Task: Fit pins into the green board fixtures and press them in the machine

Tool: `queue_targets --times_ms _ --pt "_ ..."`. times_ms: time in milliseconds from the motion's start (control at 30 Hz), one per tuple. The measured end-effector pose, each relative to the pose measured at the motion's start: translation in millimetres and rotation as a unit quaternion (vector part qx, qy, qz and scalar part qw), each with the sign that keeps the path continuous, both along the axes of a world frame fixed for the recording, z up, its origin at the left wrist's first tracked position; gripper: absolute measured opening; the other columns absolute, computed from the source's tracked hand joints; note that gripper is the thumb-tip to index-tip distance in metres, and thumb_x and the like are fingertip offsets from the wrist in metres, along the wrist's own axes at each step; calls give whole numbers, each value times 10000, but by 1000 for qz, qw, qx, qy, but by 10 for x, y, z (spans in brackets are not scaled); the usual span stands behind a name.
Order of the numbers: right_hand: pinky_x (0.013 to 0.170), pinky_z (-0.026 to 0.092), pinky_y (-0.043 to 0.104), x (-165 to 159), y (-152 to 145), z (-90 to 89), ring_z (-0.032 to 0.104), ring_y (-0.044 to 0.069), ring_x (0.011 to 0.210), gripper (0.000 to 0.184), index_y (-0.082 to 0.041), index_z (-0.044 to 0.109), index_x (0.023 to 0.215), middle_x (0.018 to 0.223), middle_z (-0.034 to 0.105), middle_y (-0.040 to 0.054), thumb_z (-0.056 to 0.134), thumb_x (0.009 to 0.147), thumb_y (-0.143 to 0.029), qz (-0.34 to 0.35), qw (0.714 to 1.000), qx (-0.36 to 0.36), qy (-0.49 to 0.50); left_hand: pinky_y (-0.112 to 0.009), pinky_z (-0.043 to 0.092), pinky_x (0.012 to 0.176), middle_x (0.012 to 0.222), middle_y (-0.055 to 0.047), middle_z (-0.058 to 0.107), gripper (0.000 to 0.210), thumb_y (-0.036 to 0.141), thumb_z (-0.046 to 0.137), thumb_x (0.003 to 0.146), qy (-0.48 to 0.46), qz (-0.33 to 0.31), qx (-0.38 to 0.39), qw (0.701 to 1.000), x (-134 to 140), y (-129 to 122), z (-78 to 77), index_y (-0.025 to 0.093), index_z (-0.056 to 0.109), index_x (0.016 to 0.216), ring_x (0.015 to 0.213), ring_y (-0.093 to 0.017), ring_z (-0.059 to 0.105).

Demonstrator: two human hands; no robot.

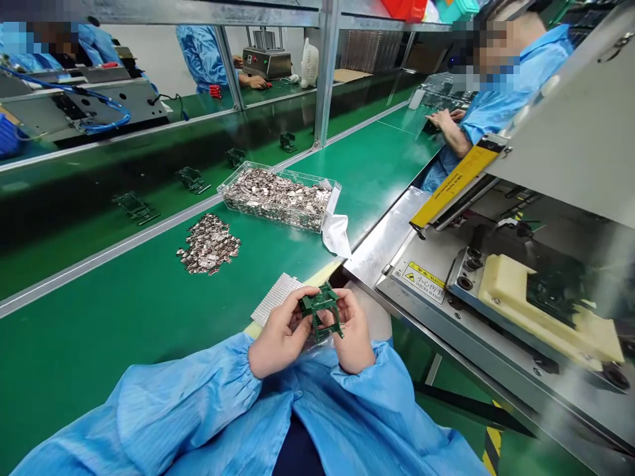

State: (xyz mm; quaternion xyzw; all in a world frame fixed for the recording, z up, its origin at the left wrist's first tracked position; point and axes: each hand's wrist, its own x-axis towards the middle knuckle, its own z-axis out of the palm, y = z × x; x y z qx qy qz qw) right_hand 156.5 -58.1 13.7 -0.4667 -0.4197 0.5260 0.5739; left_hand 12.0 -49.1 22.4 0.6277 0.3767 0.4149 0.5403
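Between both hands, close to my body at the table's near edge, is a green plastic frame (321, 305) with an open middle and thin legs. My left hand (284, 334) pinches its left side between thumb and fingers. On the other side, my right hand (354, 330) grips it with curled fingers. A grey textured pad (276, 299) lies on the table just beyond my left hand. Farther off, a loose heap of small metal pieces (209, 244) rests beside a clear plastic box (278, 218) full of similar pieces.
A machine (496, 277) with a yellow fixture stands at my right, beside the table corner. Several green frames (192, 180) sit on the conveyor (64, 211) past a metal rail. White cloth (336, 236) hangs by the box. A co-worker (520, 99) works at the far right.
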Motion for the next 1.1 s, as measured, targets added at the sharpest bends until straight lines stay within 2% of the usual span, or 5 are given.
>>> queue_targets --times_ms 233,400,700,900,1100 --pt "975 491 409 548 -284 144 496 300 1261 771 -282 439 1409 1419 486 103 812 736 -337 15 977 118 -175 -277 574 653 1029 -90 691 374 256 537 900 48 -95 15 994 221 127 274 243 516 1274 755 -186 683" --pt "984 499 456 1181 -737 340 567 315 1184 618 -293 552 1329 1306 585 104 802 766 -340 -65 955 174 -231 -284 583 640 1082 -101 708 588 246 590 874 76 -346 51 934 676 362 622 245 394 1428 804 -203 712" --pt "1073 389 573 2312 -1381 528 552 304 1187 592 -272 648 1146 1281 589 79 872 618 -418 -621 760 167 -91 -525 353 1126 1445 -220 470 784 415 797 670 60 -286 288 912 2458 786 1085 128 493 1334 1362 -376 419" --pt "999 486 482 2580 -1262 655 589 256 1129 639 -206 602 1184 1212 614 69 868 631 -386 -586 771 185 -167 -508 478 991 1280 -247 596 837 400 782 694 92 -323 194 922 3077 687 1118 63 445 1382 1189 -372 576" --pt "956 495 483 2896 -785 941 619 284 1066 664 -186 607 1215 1101 668 102 845 640 -417 -431 821 117 -355 -389 577 851 1028 -118 685 645 333 823 652 -1 -285 126 950 2213 867 1061 136 602 1225 948 -246 668"
